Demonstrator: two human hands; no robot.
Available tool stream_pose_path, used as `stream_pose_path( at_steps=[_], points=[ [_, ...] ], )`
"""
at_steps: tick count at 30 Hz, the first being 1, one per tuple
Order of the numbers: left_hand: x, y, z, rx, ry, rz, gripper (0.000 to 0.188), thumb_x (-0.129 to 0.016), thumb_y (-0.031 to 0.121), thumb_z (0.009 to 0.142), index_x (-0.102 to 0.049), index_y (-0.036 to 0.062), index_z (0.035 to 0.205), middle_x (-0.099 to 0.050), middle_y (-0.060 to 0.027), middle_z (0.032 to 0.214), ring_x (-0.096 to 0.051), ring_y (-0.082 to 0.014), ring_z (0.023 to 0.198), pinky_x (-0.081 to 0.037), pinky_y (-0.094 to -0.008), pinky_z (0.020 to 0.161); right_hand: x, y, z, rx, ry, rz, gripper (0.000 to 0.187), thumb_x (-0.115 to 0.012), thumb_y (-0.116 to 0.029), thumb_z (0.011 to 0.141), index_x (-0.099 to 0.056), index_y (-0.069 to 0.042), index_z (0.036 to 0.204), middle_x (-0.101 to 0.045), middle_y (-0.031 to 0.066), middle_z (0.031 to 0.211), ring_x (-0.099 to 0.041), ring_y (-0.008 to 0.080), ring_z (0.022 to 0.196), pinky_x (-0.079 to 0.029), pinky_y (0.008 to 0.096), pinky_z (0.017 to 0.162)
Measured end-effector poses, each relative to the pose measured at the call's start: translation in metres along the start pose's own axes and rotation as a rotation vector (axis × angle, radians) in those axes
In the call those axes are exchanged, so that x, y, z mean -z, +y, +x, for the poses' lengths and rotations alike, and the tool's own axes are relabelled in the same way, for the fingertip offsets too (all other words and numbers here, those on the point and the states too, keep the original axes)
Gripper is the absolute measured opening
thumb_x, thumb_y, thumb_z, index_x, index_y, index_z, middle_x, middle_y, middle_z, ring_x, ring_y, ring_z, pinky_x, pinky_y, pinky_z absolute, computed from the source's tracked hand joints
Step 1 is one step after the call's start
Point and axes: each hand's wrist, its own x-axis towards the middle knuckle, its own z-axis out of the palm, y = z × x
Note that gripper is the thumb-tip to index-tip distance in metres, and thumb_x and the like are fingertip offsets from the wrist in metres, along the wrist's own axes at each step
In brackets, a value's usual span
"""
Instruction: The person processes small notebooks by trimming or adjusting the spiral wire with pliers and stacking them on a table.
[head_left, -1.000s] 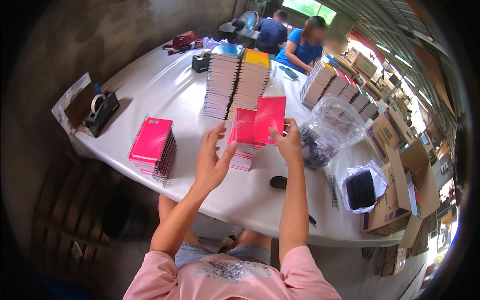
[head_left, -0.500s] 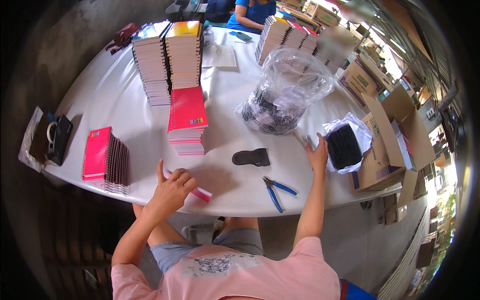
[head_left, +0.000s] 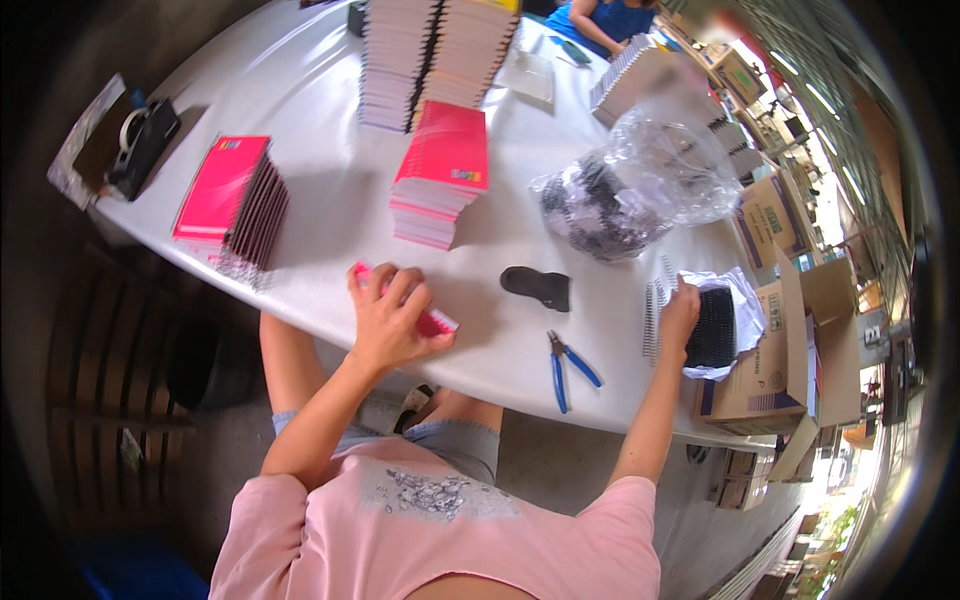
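On the white table [head_left: 330, 200], left hand [head_left: 392, 322] clasping pink notebook [head_left: 432, 322], right hand [head_left: 678, 312] seemingly pinching spiral wire [head_left: 655, 318].

A single view, from a fisheye camera worn on the person's head; it looks steeply down and forward over the pink-shirted chest at 6 o'clock onto the white round-edged table [head_left: 330, 90], which fills the frame from centre toward 12 o'clock; straight edges bow toward the dark rim; both forearms rise from the lower edge, the left hand [head_left: 390, 320] near centre, the right hand [head_left: 678, 315] toward 3 o'clock; the near table edge sits close, the far end with another seated person at 1 o'clock lies well off.
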Motion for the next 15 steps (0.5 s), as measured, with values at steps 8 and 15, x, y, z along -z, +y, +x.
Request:
stream_pose_path(
  at_steps=[8,15],
  points=[
    [-0.006,0.004,-0.001,0.009,0.024,-0.019,0.039,-0.069,0.042,0.049,-0.051,0.0138,0.068,-0.050,-0.0017,0.083,-0.047,-0.0264,0.091,-0.024,-0.0642,0.087,0.036,-0.032,-0.012,0.080,0.049,0.281,0.045,-0.045,0.005,0.074,-0.057,-0.002,0.116,-0.054,0.0173,0.100,-0.053,0.0312,0.087,-0.043,0.0409,0.082],
    [-0.003,-0.008,-0.009,-0.005,0.078,-0.020,0.034,-0.068,0.039,0.048,-0.050,0.0159,0.063,-0.050,0.0011,0.080,-0.049,-0.0222,0.082,-0.024,-0.0628,0.086,0.099,-0.226,-0.094,0.120,-0.847,1.108,0.034,-0.049,-0.021,0.094,-0.054,-0.006,0.124,-0.057,0.0011,0.090,-0.049,0.0103,0.081,-0.038,0.0209,0.078]
  ],
)
